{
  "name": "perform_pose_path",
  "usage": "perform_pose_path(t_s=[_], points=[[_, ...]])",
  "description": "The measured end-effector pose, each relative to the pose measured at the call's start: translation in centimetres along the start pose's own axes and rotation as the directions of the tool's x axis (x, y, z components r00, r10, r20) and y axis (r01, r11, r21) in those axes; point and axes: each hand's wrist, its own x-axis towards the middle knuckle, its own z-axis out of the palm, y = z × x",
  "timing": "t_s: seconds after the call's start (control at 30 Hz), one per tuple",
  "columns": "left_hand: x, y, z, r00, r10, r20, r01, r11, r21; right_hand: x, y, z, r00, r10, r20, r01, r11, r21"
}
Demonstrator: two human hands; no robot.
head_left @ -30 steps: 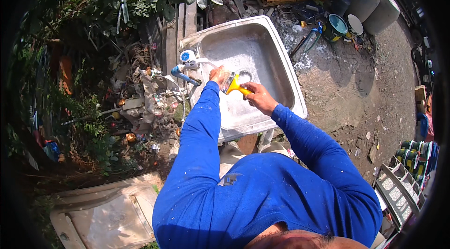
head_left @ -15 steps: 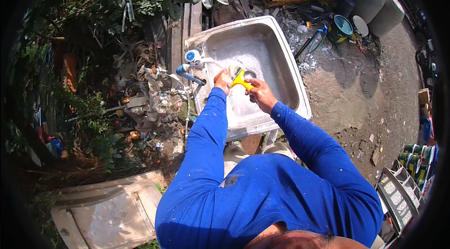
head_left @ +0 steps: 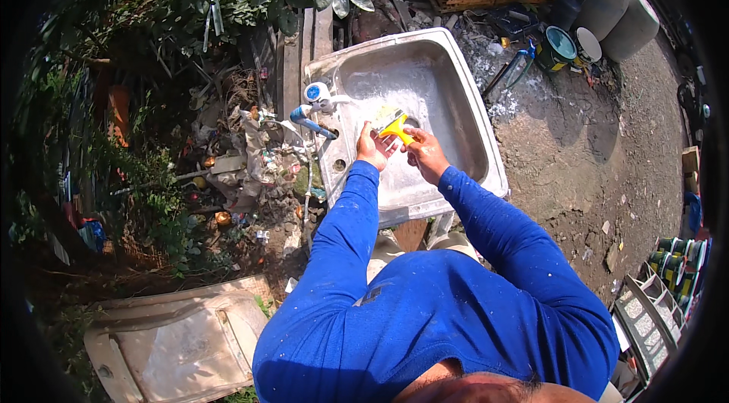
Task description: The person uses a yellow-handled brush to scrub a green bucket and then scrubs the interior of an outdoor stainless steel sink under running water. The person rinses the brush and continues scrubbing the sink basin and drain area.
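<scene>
Brush (head_left: pixel 390 122) out over the sink (head_left: pixel 449 99), well inside the rim! Yellow handle (head_left: pixel 402 133) with the right hand (head_left: pixel 427 156), grip closed snugly, thumb and fingers round it. Across to the left hand (head_left: pixel 372 146): palm turned up, fingers parted, grip loose, right by the bristles (head_left: pixel 385 111); touching or not, cannot tell. Nearby, white-and-blue tap (head_left: pixel 316 92), blue pipe (head_left: pixel 313 124) just below; farther right, bucket (head_left: pixel 560 43) on the sunlit ground (head_left: pixel 566 152).
</scene>
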Motion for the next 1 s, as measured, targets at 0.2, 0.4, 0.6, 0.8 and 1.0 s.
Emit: perform_pose_path(t_s=[0.2, 0.4, 0.6, 0.8, 1.0], points=[[2.7, 0.9, 0.8, 0.998, 0.061, 0.007, -0.062, 0.99, 0.128, -0.9, -0.1, -0.8, 0.999, 0.017, 0.032, -0.016, 1.0, -0.021], [7.8, 4.2, -3.7, 0.996, 0.028, 0.086, -0.044, 0.981, 0.188, -1.6, -2.2, 0.0, 0.99, 0.076, 0.12, -0.071, 0.996, -0.046], [9.1, -0.5, -0.7, 0.951, 0.289, 0.108, -0.306, 0.843, 0.442, -2.0, -2.0, -2.3, 0.998, 0.069, 0.014, -0.067, 0.989, -0.135], [10.4, 1.1, -4.3, 0.603, 0.482, 0.636, -0.206, -0.677, 0.707, -0.9, -1.2, -0.2, 1.0, -0.029, -0.002, 0.025, 0.884, -0.466], [5.8, 2.6, -1.8, 0.623, 0.679, 0.388, -0.237, -0.309, 0.921, -0.7, -0.1, -0.5, 0.985, -0.149, 0.083, 0.168, 0.762, -0.626]])
